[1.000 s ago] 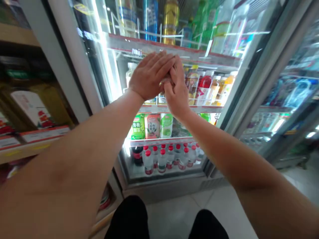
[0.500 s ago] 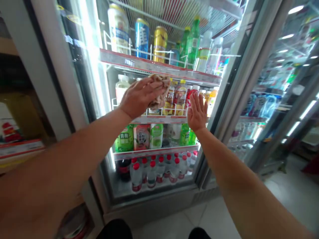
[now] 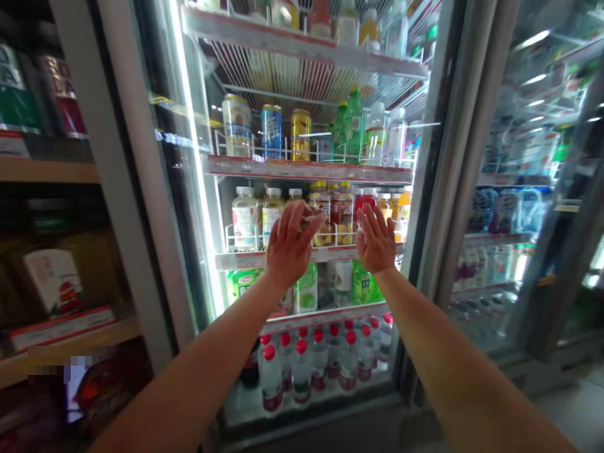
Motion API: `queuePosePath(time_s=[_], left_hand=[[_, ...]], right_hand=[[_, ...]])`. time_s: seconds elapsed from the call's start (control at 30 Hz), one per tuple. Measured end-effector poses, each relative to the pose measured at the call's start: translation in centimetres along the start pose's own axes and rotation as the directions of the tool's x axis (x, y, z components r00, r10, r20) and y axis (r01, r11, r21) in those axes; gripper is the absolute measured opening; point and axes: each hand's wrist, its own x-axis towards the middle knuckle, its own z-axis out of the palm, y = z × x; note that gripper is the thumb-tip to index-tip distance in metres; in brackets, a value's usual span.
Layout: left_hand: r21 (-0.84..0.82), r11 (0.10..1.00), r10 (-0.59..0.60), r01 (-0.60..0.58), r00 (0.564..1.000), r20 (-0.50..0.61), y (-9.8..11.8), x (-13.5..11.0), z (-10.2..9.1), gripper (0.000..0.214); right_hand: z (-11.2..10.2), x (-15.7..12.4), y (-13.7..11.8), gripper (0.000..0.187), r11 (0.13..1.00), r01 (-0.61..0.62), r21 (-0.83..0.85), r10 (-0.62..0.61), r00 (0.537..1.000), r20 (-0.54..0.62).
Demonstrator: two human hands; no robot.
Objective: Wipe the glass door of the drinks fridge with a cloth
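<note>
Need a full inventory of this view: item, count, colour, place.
Cooler: one, grey-framed, ahead
Top-shelf bottles: several, mixed colours, cut off above
Cans: three, white-and-blue, blue, gold, second shelf
Green bottles: at least two, green, right of cans
White-capped bottles: at least three, pale, third shelf left
Yellow-capped bottles: several, brownish, third shelf middle
Green packs: at least three, green, fourth shelf
Red-capped bottles: many, clear, bottom
Jug: one, dark amber, left shelving
Second cooler: one, grey, right
Cloth: one, pale, at left hand, mostly hidden
Hands: two, bare, before third shelf
</note>
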Motion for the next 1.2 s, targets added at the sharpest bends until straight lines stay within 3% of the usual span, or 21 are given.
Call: queuePosePath(time_s=[0.1, 0.23, 0.33, 0.5, 0.67, 0.9, 1.0, 1.1, 1.2], left_hand=[[0.043, 0.995, -0.087, 0.085, 0.995, 0.043, 0.6, 0.5, 0.0, 0.068], [0.017, 0.985, 0.163, -0.169, 0.968, 0.192, 1.6, -0.1, 0.2, 0.061], [0.021, 0.954, 0.285, -0.298, 0.931, 0.229, 0.1, 0.6, -0.1, 0.06], [0.052, 0.993, 0.1, -0.109, 0.984, 0.149, -2.7, 3.0, -0.7, 0.059], [0.044, 0.998, 0.031, -0.036, 0.994, 0.102, -1.8, 3.1, -0.2, 0.059], [0.016, 0.999, 0.034, -0.037, 0.984, 0.174, -1.3, 2.0, -0.5, 0.063], [0.021, 0.992, 0.114, -0.121, 0.97, 0.212, -1.8, 1.6, -1.0, 0.057], [0.031, 0.976, 0.206, -0.216, 0.96, 0.19, -3.1, 2.9, -1.4, 0.053], [0.063, 0.992, 0.104, -0.11, 0.99, 0.093, -4.3, 5.4, -1.4, 0.049]], right_hand=[[0.1, 0.0, 0.0, 0.059, 1.0, 0.01, 0.002, -0.01, 1.0, -0.007], [0.1, 0.0, 0.0, 0.059, 1.0, 0.005, -0.003, -0.005, 1.0, -0.01], [0.1, 0.0, 0.0, 0.058, 1.0, 0.009, -0.005, -0.009, 1.0, -0.021], [-0.1, -0.4, -0.1, 0.057, 1.0, -0.001, 0.008, 0.001, 1.0, -0.023], [-1.4, 1.8, -0.2, 0.052, 0.999, -0.023, 0.046, 0.024, 1.0, -0.01], [-0.8, 9.7, 0.2, 0.057, 0.969, -0.234, 0.077, 0.241, 0.966, -0.096], [-0.2, 9.9, 0.2, 0.056, 0.971, -0.227, 0.075, 0.233, 0.968, -0.087], [0.0, 9.1, 0.3, 0.056, 0.971, -0.229, 0.064, 0.234, 0.967, -0.096], [0.0, 8.7, 0.3, 0.057, 0.974, -0.221, 0.048, 0.225, 0.968, -0.114]])
